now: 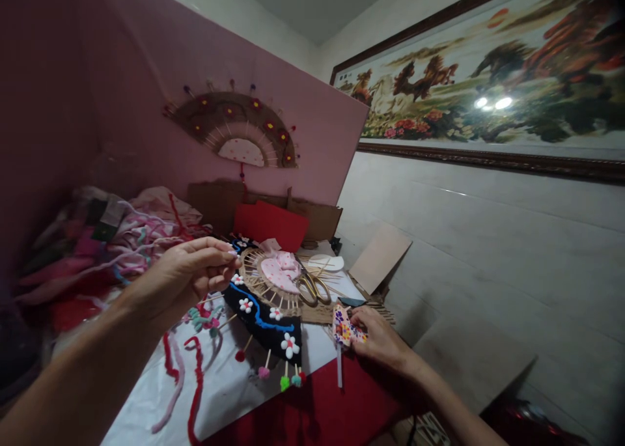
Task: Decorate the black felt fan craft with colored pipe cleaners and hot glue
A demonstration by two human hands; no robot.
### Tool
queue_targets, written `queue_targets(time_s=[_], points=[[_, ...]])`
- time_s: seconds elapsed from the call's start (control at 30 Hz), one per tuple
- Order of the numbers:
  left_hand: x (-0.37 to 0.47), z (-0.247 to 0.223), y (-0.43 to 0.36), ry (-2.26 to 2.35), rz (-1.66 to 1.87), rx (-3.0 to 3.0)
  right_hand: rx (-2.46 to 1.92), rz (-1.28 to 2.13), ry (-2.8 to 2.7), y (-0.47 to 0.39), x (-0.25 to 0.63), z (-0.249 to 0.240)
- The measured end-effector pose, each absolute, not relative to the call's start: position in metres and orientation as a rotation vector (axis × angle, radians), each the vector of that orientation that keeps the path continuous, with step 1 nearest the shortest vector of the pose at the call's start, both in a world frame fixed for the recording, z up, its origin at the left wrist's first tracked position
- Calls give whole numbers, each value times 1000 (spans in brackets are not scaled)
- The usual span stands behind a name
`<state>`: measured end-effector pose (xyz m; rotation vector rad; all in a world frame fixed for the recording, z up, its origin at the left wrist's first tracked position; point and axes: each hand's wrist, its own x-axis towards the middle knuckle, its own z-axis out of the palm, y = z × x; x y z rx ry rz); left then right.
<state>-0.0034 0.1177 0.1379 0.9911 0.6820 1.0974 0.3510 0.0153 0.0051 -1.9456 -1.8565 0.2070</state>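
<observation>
My left hand [202,269] is raised over the left side of a handmade fan, pinching a small pale piece [233,251] too tiny to make out. On the table, the fan [263,325] has a black band with white flowers, a blue wavy strip and pompom-tipped sticks. Its inner part [279,270] is pink with dots. At the fan's right, my right hand [375,336] is closed around a flower-patterned glue gun [343,327], from which a translucent glue stick [340,368] sticks out toward me.
Gold-handled scissors [313,288] lie behind the fan among thin wooden sticks. Red and pink pipe cleaners [196,381] rest on white sheeting at the front left. Fabric [161,205] is piled at the left. Red card [273,226] leans at the back. Another fan [239,130] hangs on the pink panel.
</observation>
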Motion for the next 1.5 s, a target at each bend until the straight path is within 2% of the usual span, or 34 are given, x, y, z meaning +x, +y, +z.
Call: queue_targets(time_s=[0.37,0.53,0.73,1.13,1.5], points=[[-3,135,119,644,1066,975,-1822,662,-1562,4,350,32],[0,133,120,631,1075,959,-1511,936,-1142,-7,344,51],[2,129,122,602,1030,920,-1205,1146,-891,-13,325,62],[23,118,107,470,797,728,-1154,1040,-1278,-9,226,92],[22,118,104,350,744,676,-1101,843,-1368,-5,201,104]])
